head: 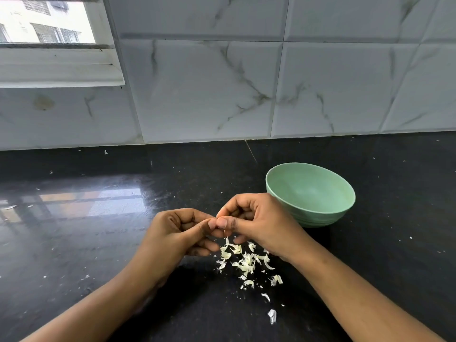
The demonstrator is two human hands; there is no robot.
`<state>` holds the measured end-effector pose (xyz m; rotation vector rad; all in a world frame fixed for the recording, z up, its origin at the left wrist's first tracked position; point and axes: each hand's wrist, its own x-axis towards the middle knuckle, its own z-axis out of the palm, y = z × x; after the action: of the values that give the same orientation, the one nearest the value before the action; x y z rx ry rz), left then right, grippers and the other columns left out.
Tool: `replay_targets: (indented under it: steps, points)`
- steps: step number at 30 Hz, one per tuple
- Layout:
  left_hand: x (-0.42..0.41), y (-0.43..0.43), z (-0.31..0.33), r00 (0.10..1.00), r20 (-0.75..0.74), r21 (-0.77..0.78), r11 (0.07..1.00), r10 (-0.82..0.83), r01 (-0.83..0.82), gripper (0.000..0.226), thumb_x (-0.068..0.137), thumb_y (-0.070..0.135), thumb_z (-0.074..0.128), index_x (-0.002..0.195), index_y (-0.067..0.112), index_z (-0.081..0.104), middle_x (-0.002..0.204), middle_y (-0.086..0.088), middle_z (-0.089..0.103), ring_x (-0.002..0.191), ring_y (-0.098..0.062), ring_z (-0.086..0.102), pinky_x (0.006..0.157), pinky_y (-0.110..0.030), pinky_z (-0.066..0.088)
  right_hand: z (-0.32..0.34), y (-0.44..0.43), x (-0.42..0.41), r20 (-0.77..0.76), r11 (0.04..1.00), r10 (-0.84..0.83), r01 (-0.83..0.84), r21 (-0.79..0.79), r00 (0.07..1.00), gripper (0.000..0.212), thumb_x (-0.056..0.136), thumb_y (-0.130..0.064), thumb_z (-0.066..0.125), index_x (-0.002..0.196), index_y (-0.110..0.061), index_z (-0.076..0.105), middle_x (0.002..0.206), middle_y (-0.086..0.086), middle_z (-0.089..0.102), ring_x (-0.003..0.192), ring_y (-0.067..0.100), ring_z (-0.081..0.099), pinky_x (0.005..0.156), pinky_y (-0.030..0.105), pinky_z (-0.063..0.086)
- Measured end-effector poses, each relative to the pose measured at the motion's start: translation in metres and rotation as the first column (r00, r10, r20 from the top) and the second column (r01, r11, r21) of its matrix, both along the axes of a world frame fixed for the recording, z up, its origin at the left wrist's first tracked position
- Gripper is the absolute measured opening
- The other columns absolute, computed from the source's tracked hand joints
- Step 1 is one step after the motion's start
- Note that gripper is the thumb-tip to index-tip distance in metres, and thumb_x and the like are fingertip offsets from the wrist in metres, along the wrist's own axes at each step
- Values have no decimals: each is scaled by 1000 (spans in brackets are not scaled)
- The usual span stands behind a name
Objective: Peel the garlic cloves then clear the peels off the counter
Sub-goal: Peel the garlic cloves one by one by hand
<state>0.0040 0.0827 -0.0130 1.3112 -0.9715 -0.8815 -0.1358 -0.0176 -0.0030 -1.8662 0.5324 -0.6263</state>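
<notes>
your fingers are curled in on both hands, and the tips of thumbs and forefingers meet in one tight pinch just above the counter. your left hand comes in from the left and your right hand from the right, the two thumbs end to end and touching. between the tips a pale piece shows as a thin sliver; most of it is hidden by your fingers, so you cannot tell whether it is a garlic clove or only skin. the other fingers of each hand are folded under the palm, and whether they hold anything more cannot be told. right below the pinch the garlic peels lie in a loose heap on the black counter, partly under your right wrist, with smaller flakes trailing toward you and one larger stray peel well apart from the heap, nearer the edge. a light green bowl stands upright just behind your right hand, which covers part of its near rim in this view; whether they touch cannot be told. behind the counter rises a grey marbled tile wall, with a window at upper left.
</notes>
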Motion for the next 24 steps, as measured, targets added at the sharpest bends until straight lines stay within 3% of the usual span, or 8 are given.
replay_targets:
  steps: [4, 8, 13, 18, 21, 24]
  points:
    - [1, 0, -1, 1000, -7, 15, 1000, -1, 1, 23, 66, 23, 65, 72, 1, 68, 65, -14, 69, 49, -17, 64, 46, -20, 51, -5, -2, 2, 22, 984, -35, 38, -174, 999, 5, 81, -20, 75, 80, -16, 71, 71, 5, 71, 70, 29, 69, 65, 47, 58]
    - [1, 1, 0, 995, -62, 55, 995, -80, 83, 14, 72, 22, 66, 63, 11, 64, 62, -14, 61, 42, -20, 57, 42, -24, 48, -5, -3, 2, 33, 912, 20, -5, -410, 999, 3, 83, -17, 70, 84, -15, 71, 75, -2, 68, 66, 13, 63, 62, 41, 52]
    - [1, 1, 0, 955, -231, 77, 975, -185, 207, 20, 77, 17, 63, 58, 16, 58, 59, -12, 53, 33, -20, 48, 35, -22, 44, -5, -3, 3, 50, 939, 35, -16, -343, 998, 3, 84, -14, 69, 86, -17, 71, 77, 2, 70, 70, 20, 67, 64, 43, 55]
    - [3, 1, 0, 904, -357, 91, 955, -234, 283, 15, 74, 25, 53, 67, 11, 52, 61, -11, 53, 33, -18, 46, 32, -23, 44, -6, -1, 3, 91, 959, 51, -23, -284, 995, 4, 84, -11, 70, 86, -14, 72, 76, -2, 71, 69, 6, 67, 67, 28, 57]
    - [5, 1, -2, 857, -437, 70, 939, -274, 336, 18, 73, 23, 56, 75, 7, 49, 61, -12, 53, 34, -17, 48, 33, -24, 45, -6, 1, 4, 115, 965, 44, -12, -261, 992, 3, 85, -12, 70, 87, -14, 71, 79, 1, 73, 72, 13, 69, 69, 37, 58]
    - [9, 2, -4, 799, -497, 2, 920, -340, 393, 32, 66, 26, 73, 80, 6, 52, 70, -15, 56, 44, -21, 56, 39, -29, 51, -5, 2, 4, 149, 971, 32, 4, -240, 988, 2, 85, -14, 69, 86, -14, 70, 78, 5, 73, 71, 19, 70, 70, 45, 57]
